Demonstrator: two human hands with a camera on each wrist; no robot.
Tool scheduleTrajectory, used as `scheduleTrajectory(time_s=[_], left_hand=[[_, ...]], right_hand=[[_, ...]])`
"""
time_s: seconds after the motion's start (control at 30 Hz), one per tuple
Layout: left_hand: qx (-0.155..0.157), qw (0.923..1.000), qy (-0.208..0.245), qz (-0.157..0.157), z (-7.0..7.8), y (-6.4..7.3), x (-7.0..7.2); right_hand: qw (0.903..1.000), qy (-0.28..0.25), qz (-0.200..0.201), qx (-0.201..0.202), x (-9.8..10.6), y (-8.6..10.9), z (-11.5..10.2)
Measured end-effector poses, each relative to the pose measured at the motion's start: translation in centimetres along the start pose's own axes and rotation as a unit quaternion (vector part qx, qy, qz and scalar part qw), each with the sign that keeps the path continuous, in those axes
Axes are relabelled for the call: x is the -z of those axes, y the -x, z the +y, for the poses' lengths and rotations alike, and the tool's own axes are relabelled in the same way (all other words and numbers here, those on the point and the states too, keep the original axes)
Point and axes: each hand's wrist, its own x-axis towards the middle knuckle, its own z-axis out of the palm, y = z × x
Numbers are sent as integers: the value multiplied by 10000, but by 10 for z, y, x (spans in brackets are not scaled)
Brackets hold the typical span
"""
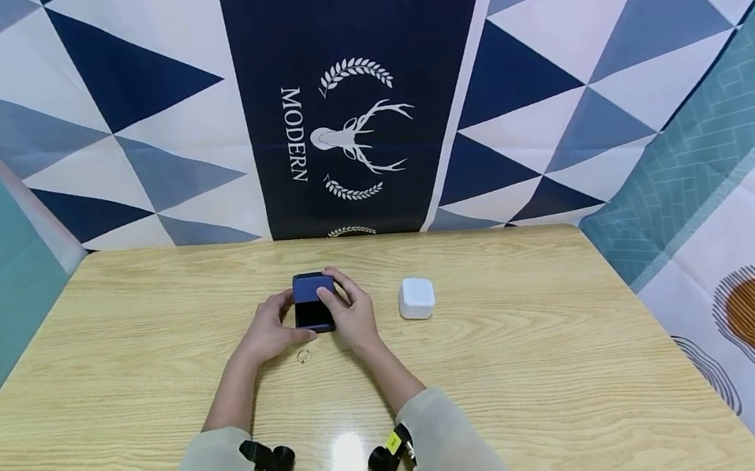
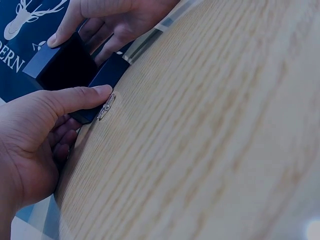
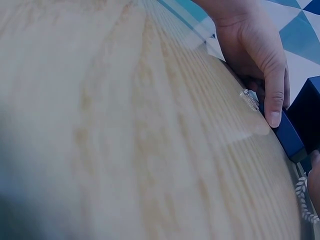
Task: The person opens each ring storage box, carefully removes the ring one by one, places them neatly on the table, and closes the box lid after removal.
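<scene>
A dark blue ring box [image 1: 313, 288] sits on the table with its lid raised, and its inside looks black. My left hand [image 1: 268, 331] grips the base from the left, with the thumb along the front edge in the left wrist view. From the right, my right hand [image 1: 355, 314] holds the lid [image 2: 44, 64], thumb on top and other fingers behind. Just in front of the box lies a ring [image 1: 303, 356] with small sparkling stones, close to the left thumb. In the right wrist view, only a bit of the right hand shows at the edge.
To the right of the hands stands a small white rounded box [image 1: 417, 299]. The wooden table [image 1: 546, 372] ends at a patterned cloth backdrop [image 1: 359, 95] behind the ring box. Black wrist cameras are strapped over both sleeves.
</scene>
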Motion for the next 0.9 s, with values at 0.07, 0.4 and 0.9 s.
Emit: scheduleTrajectory(time_s=[0.07, 0.4, 0.9], left_hand=[[-6, 10000, 29, -8, 0, 0, 0], [-50, 9999, 113, -11, 1, 0, 0], [-14, 10000, 91, -2, -1, 0, -1]], right_hand=[[10000, 4, 0, 26, 0, 0, 0], [9999, -43, -5, 127, 0, 1, 0], [9997, -25, -110, 224, 2, 0, 5]])
